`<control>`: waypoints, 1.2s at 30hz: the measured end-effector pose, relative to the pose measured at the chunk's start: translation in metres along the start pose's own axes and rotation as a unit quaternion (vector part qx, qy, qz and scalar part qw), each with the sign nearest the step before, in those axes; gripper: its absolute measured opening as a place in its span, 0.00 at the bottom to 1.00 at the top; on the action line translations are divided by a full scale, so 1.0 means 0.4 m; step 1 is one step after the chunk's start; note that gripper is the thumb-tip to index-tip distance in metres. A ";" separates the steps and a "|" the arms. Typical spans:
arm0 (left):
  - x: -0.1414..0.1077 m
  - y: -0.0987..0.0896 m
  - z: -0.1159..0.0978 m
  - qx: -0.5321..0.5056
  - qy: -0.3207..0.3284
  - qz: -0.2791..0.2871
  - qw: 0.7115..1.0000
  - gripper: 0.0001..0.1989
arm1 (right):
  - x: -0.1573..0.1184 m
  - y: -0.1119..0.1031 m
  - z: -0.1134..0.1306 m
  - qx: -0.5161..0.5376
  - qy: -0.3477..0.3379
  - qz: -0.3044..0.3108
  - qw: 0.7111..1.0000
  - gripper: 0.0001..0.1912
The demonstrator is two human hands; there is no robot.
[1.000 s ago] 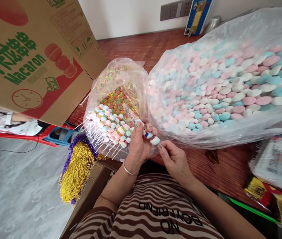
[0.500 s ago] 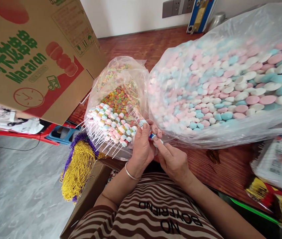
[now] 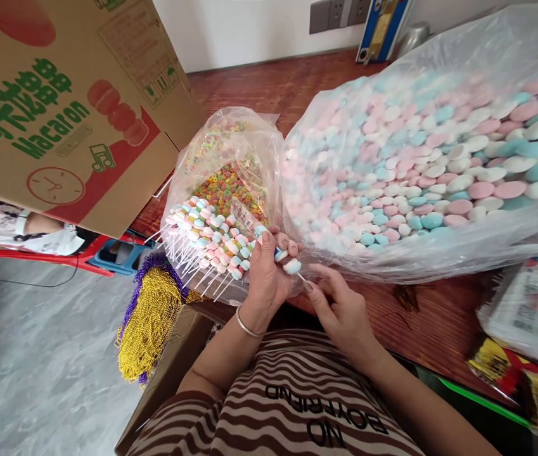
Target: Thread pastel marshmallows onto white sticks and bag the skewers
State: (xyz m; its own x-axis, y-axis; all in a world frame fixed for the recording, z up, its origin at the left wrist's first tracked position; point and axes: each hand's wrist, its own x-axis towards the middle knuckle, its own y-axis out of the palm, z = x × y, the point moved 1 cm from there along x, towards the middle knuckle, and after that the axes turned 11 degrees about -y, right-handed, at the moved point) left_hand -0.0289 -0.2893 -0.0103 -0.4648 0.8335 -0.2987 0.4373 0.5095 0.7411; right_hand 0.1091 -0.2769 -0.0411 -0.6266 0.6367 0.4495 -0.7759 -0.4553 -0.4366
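My left hand [image 3: 269,272] is closed around a candy skewer in a clear printed wrapper [image 3: 244,218], which sticks out past the thumb. A pale marshmallow candy [image 3: 291,266] shows at its near end, below my fingers. From it a thin white stick [image 3: 301,277] runs to my right hand [image 3: 339,310], whose thumb and forefinger are at its tip. How firmly they pinch it is hard to make out. Just left of my left hand, finished candy skewers [image 3: 211,237] with white sticks lie in a pile on a clear bag of small colourful candy rings [image 3: 228,183].
A large clear bag of pink, white and blue candies [image 3: 421,183] fills the right. At upper left stands a cardboard Macaron box [image 3: 73,101]. Gold and purple bead strings [image 3: 149,323] hang by an open carton [image 3: 173,354]. Another person's arm [image 3: 43,225] shows at far left.
My right hand has drawn down and right, away from my left fingers, and the white stick now shows between them. The left hand and wrapped skewer have shifted slightly left.
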 end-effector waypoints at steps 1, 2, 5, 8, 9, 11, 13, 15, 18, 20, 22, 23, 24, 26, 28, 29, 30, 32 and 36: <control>-0.001 0.000 -0.004 0.003 -0.002 0.004 1.000 0.17 | -0.002 -0.002 0.003 0.020 0.012 0.019 1.000 0.12; -0.002 0.001 -0.005 0.006 -0.006 0.008 1.000 0.17 | -0.003 -0.002 0.004 0.028 0.008 0.036 0.999 0.11; -0.012 0.005 0.007 0.014 -0.017 0.009 1.000 0.18 | -0.005 0.011 0.000 -0.092 -0.085 0.016 0.992 0.13; -0.026 0.009 0.035 0.034 -0.019 -0.004 0.999 0.19 | -0.002 0.036 -0.012 -0.275 -0.185 -0.036 0.943 0.13; -0.032 0.009 0.044 0.039 -0.016 -0.008 0.999 0.19 | 0.001 0.043 -0.015 -0.297 -0.197 -0.043 0.933 0.13; -0.041 0.007 0.062 0.048 -0.022 -0.006 0.999 0.19 | 0.012 0.049 -0.019 -0.282 -0.192 -0.054 0.938 0.15; -0.043 -0.001 0.068 0.057 -0.052 0.012 0.997 0.19 | 0.021 0.047 -0.019 -0.236 -0.170 -0.061 0.955 0.16; -0.034 -0.013 0.053 0.047 -0.073 0.027 0.996 0.21 | 0.025 0.039 -0.020 -0.200 -0.159 -0.063 0.965 0.14; -0.004 -0.030 -0.005 -0.010 -0.047 0.033 0.998 0.24 | 0.015 0.032 -0.025 -0.180 -0.167 -0.051 0.968 0.11; 0.017 -0.035 -0.044 -0.040 -0.033 0.041 0.998 0.21 | 0.004 0.033 -0.028 -0.177 -0.176 -0.037 0.968 0.10; 0.032 -0.035 -0.063 -0.055 -0.042 0.042 0.997 0.15 | -0.005 0.038 -0.029 -0.163 -0.173 -0.022 0.971 0.10; 0.036 -0.035 -0.063 -0.060 -0.050 0.037 0.996 0.12 | -0.007 0.041 -0.028 -0.143 -0.161 -0.017 0.976 0.11; 0.038 -0.034 -0.059 -0.065 -0.059 0.032 0.996 0.12 | -0.007 0.043 -0.026 -0.110 -0.137 -0.012 0.984 0.11; 0.037 -0.033 -0.041 -0.079 -0.074 0.032 0.994 0.13 | -0.005 0.048 -0.020 0.012 -0.047 0.006 0.999 0.12; 0.033 -0.033 -0.023 -0.089 -0.084 0.039 0.992 0.14 | 0.001 0.054 -0.012 0.213 0.085 0.033 0.973 0.15; 0.031 -0.032 -0.015 -0.086 -0.089 0.040 0.992 0.15 | 0.004 0.058 -0.007 0.324 0.154 0.050 0.932 0.16; 0.030 -0.031 -0.010 -0.079 -0.094 0.038 0.992 0.16 | 0.007 0.063 -0.003 0.424 0.215 0.066 0.877 0.17; 0.028 -0.027 -0.004 -0.060 -0.094 0.040 0.993 0.17 | 0.015 0.071 0.004 0.558 0.294 0.073 0.773 0.18; 0.029 -0.032 -0.004 0.042 -0.044 0.039 0.997 0.24 | 0.034 0.069 -0.002 0.568 0.296 -0.021 0.767 0.19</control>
State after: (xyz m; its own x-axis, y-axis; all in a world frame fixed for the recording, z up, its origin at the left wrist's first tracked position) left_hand -0.0411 -0.2865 -0.0222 -0.3588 0.8849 -0.2969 0.5334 0.4554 0.7128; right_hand 0.0793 -0.2803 -0.0475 -0.7166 0.6841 -0.1361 -0.5690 -0.4606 0.6812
